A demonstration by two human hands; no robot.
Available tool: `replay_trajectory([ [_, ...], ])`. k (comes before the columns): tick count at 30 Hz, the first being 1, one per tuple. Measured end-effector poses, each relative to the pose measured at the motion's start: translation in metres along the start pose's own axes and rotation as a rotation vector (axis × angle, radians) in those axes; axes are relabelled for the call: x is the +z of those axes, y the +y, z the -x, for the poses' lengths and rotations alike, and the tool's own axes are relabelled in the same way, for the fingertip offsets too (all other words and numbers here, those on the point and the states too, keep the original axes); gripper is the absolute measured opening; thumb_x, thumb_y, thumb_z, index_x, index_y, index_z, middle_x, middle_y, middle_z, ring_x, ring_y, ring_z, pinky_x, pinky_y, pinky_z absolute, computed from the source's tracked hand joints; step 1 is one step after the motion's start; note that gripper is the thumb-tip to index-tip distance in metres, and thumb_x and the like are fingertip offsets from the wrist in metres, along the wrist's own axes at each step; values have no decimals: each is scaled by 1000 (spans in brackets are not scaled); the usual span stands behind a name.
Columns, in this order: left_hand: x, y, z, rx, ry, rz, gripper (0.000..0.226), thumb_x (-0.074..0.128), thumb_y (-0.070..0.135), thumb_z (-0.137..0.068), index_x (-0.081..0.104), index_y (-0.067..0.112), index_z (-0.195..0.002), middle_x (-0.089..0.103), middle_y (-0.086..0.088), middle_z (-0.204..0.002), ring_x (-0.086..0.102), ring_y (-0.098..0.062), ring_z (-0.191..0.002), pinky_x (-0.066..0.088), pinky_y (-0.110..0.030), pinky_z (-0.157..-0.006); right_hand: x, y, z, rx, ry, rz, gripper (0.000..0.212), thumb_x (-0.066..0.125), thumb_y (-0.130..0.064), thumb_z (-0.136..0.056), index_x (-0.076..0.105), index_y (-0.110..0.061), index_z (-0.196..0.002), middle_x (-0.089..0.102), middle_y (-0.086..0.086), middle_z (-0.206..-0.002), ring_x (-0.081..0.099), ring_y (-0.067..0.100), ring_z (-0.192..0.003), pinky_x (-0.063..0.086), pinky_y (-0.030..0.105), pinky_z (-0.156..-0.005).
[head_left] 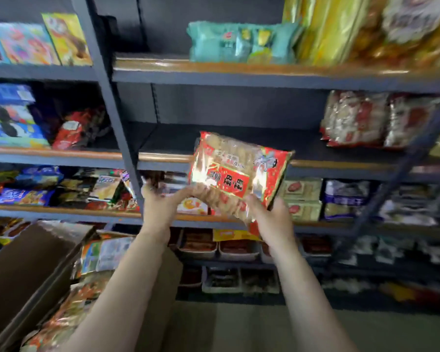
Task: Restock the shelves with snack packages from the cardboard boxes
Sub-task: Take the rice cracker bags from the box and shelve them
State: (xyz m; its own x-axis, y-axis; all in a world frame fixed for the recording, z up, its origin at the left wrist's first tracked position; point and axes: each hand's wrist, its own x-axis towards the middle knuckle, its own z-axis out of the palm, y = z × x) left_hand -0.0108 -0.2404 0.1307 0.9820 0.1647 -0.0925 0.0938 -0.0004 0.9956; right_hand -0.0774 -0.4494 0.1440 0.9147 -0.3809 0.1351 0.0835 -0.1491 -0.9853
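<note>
I hold a red and clear snack package (236, 171) of pale biscuits up in front of the shelving, tilted to the right. My left hand (163, 201) grips its lower left edge and my right hand (269, 217) grips its lower right corner. Behind it lies the dark middle shelf (168, 141), bare on its left part. Two matching red packages (356, 118) stand at that shelf's right end. An open cardboard box (33, 265) at the lower left holds more snack packages (104, 252).
A grey upright post (112, 102) divides the shelf bays just left of my hands. Teal packets (239, 44) and gold bags (341, 29) fill the top shelf. Lower shelves are crowded with boxes and trays. The image is motion-blurred.
</note>
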Motion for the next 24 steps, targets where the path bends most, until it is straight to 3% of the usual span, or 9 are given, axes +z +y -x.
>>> replay_trajectory([
  [2, 20, 15, 5, 391, -15, -237, 119, 93, 40, -66, 21, 21, -159, 30, 2, -159, 29, -12, -144, 28, -36, -118, -51, -18, -5, -119, -19, 293, 11, 68, -26, -94, 64, -24, -103, 65, -17, -89, 59, 1, -80, 43, 5, -66],
  [5, 56, 37, 10, 807, -307, -683, 115, 87, 67, -53, 40, 29, -151, 42, 3, -154, 34, -18, -145, 24, -41, -122, -106, -41, -14, -189, -174, 559, 20, 67, -33, -93, 66, -28, -112, 71, -12, -98, 65, 8, -89, 53, 30, -78],
  [8, 90, 47, 18, 452, -623, -671, 71, 95, 53, -50, 65, 41, -114, 76, 10, -108, 71, -11, -104, 57, -43, -94, -135, -52, -24, -232, -219, 665, 25, 69, -37, -91, 68, -31, -115, 67, -22, -92, 62, -4, -84, 50, 29, -72],
  [11, 121, 34, 24, 309, -579, -462, 49, 95, 37, -60, 72, 26, -103, 79, 11, -91, 75, -8, -84, 59, -29, -74, -153, -38, -41, -515, 241, 699, 32, 74, -33, -88, 66, -21, -117, 64, -14, -104, 62, 13, -100, 51, 41, -89],
  [13, 139, 23, 24, 138, -521, -162, 44, 87, 34, -70, 73, 16, -108, 79, 1, -93, 76, -16, -82, 57, -30, -65, -159, -20, -48, -468, 505, 620, 45, 71, -35, -91, 54, -19, -129, 55, -1, -123, 57, 21, -114, 50, 41, -95],
  [15, 157, 19, 22, -62, -493, 101, 36, 79, 23, -84, 69, 8, -115, 78, -11, -99, 77, -26, -84, 60, -33, -60, -159, -9, -57, -159, 407, 336, 44, 65, -48, -91, 50, -24, -126, 52, 3, -128, 58, 19, -113, 50, 37, -91],
  [18, 184, 13, 9, -90, -581, 162, 43, 79, 20, -79, 67, 8, -118, 77, -13, -109, 76, -30, -95, 62, -38, -72, -150, 0, -67, 357, 4, 84, 53, 47, -69, -90, 56, -34, -128, 52, -13, -135, 49, 6, -118, 38, 35, -104],
  [21, 212, 17, -11, -62, -725, 141, 52, 81, 21, -73, 68, 9, -122, 76, -13, -112, 74, -32, -103, 58, -46, -88, -148, 21, -96, 436, -23, 80, 73, 50, -74, -85, 47, -31, -144, 49, -14, -132, 42, 9, -118, 31, 34, -98],
  [24, 246, 25, -34, -22, -758, 145, 49, 80, 17, -75, 67, 10, -123, 77, -9, -111, 75, -27, -101, 61, -37, -78, -158, 29, -130, 399, 69, 53, 63, 59, -71, -83, 57, -33, -133, 56, -18, -121, 52, 10, -116, 35, 29, -94],
])
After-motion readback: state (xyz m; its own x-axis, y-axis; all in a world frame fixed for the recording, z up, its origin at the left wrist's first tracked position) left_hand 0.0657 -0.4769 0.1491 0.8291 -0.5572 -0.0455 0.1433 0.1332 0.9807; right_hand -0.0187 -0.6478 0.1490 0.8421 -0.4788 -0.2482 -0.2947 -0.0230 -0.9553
